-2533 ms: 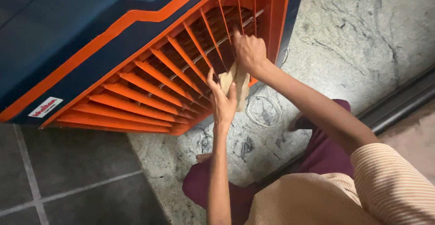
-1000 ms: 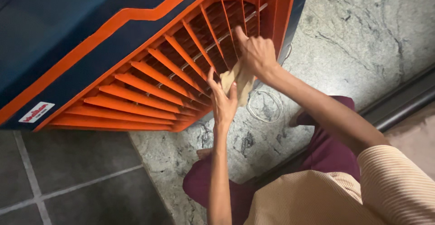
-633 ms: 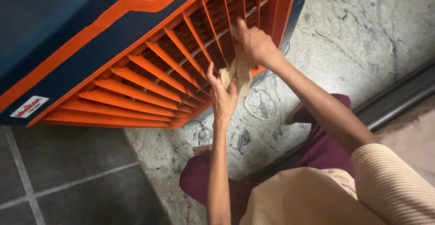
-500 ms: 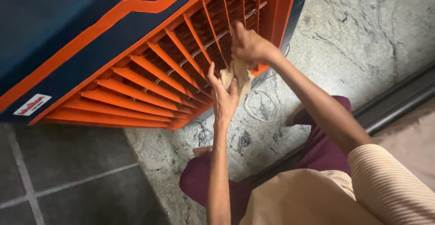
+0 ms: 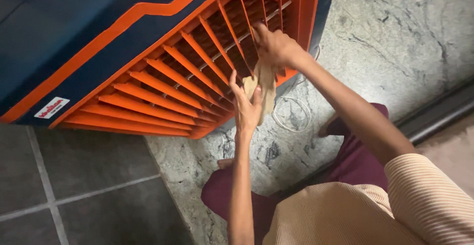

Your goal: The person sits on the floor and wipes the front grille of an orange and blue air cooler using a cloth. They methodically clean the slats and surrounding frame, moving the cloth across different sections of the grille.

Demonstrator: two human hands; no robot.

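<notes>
A dark blue air cooler (image 5: 74,32) with an orange louvred grille (image 5: 163,84) stands in front of me. My right hand (image 5: 274,45) grips a beige cloth (image 5: 264,84) and presses it against the upright orange slats near the grille's right end. My left hand (image 5: 245,107) is raised with fingers spread, its palm touching the hanging lower part of the cloth and its fingertips resting on a slat.
A white cord (image 5: 291,114) lies looped on the grey marble floor (image 5: 385,37) under the cooler's corner. Dark grey tiles (image 5: 89,176) lie to the left. A dark metal floor track (image 5: 434,114) runs at the right. My knees in maroon trousers (image 5: 355,161) are below.
My right hand has rubbed the cloth up and down along the slats at the grille's right end. My left hand has stayed against the cloth's lower part.
</notes>
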